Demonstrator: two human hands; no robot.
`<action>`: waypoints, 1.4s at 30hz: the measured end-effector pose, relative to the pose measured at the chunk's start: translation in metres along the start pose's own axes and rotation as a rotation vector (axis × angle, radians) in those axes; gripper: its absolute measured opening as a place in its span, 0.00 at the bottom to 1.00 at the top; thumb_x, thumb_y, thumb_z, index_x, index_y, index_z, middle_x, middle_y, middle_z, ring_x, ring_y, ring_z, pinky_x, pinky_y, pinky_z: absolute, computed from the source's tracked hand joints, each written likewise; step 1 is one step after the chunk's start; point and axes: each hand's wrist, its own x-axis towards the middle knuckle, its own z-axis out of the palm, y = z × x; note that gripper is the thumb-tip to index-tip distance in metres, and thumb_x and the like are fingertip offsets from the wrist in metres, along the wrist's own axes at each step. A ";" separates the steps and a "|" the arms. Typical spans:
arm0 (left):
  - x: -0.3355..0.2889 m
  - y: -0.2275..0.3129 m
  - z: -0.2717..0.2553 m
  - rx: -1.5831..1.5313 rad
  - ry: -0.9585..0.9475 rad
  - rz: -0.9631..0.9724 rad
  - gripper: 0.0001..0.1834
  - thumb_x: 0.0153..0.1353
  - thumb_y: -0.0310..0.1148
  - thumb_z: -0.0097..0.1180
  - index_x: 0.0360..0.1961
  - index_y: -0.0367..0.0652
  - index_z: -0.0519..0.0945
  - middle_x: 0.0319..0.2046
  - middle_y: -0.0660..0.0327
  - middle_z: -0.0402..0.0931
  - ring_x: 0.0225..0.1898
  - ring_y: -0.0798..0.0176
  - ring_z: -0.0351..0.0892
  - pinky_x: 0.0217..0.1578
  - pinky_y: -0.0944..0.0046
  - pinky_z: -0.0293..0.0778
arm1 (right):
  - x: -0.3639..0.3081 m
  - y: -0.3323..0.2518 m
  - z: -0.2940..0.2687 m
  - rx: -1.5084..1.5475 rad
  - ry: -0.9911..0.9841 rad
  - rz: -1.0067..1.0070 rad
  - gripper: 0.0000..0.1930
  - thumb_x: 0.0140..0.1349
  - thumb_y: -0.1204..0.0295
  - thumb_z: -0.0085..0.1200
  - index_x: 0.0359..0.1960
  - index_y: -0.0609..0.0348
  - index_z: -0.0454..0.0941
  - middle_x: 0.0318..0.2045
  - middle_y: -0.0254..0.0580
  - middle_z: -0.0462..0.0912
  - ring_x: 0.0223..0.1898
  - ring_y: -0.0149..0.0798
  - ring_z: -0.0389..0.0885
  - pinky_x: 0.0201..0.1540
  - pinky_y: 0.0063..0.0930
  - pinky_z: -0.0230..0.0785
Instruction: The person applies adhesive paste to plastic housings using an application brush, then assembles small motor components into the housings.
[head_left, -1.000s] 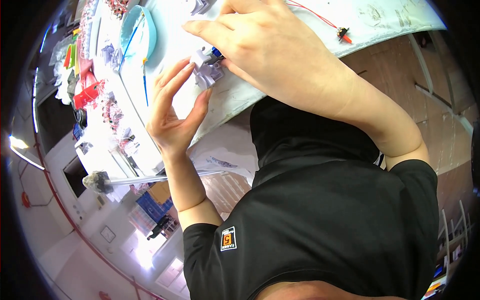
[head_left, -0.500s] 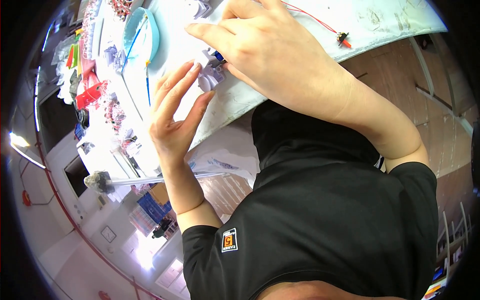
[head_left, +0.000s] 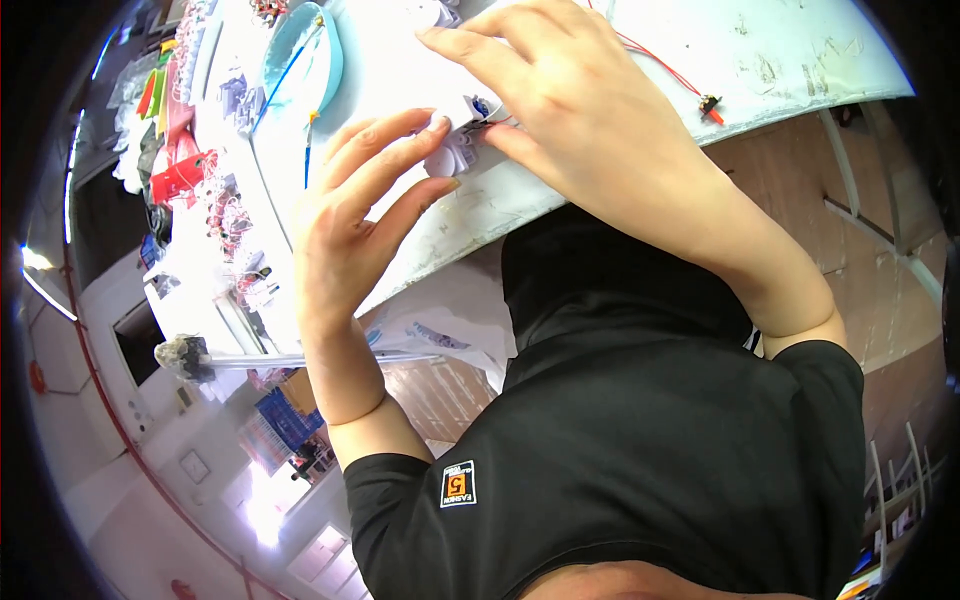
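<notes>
My left hand [head_left: 355, 215] grips a small white plastic part [head_left: 452, 158] between its thumb and fingertips, just above the table near its front edge. A small dark blue piece [head_left: 482, 106] shows at the part's upper right side. From the right, my right hand [head_left: 570, 95] bends over the same part, its thumb tip against the edge beside the blue piece. The right index finger stretches out to the left, apart from the part. My right hand hides some of what lies under it. Another white plastic piece [head_left: 438, 12] lies beyond the right fingers.
A light blue oval tray [head_left: 333, 75] holds a blue thin-handled tool [head_left: 285, 85]. Red wires [head_left: 660, 55] run to a small black switch with a red tip [head_left: 711, 108] on the right. Wired parts [head_left: 228, 220] and a red packet [head_left: 180, 178] lie at left.
The table and its things have shifted slightly right and down in view. The white part has turned between my hands, and less of the blue piece shows.
</notes>
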 end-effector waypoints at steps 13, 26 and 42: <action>0.003 -0.004 -0.003 -0.098 -0.027 -0.043 0.19 0.51 0.28 0.72 0.47 0.40 0.87 0.46 0.57 0.83 0.46 0.53 0.82 0.45 0.59 0.78 | 0.006 0.031 0.016 -0.512 0.420 -0.522 0.10 0.56 0.69 0.60 0.37 0.61 0.78 0.35 0.43 0.75 0.46 0.47 0.74 0.61 0.47 0.63; -0.023 -0.009 0.025 -0.021 0.284 0.033 0.16 0.47 0.24 0.74 0.40 0.39 0.89 0.43 0.56 0.85 0.46 0.54 0.83 0.45 0.60 0.79 | 0.019 0.043 0.016 -0.900 0.450 -0.852 0.08 0.56 0.69 0.57 0.33 0.59 0.79 0.31 0.38 0.75 0.42 0.42 0.76 0.63 0.50 0.63; -0.040 0.011 0.067 0.165 0.457 -0.020 0.14 0.52 0.13 0.67 0.42 0.31 0.86 0.42 0.50 0.84 0.47 0.48 0.85 0.49 0.56 0.83 | 0.006 0.010 -0.007 -0.199 -0.072 -0.289 0.11 0.51 0.71 0.59 0.36 0.57 0.87 0.40 0.28 0.85 0.52 0.34 0.79 0.67 0.46 0.63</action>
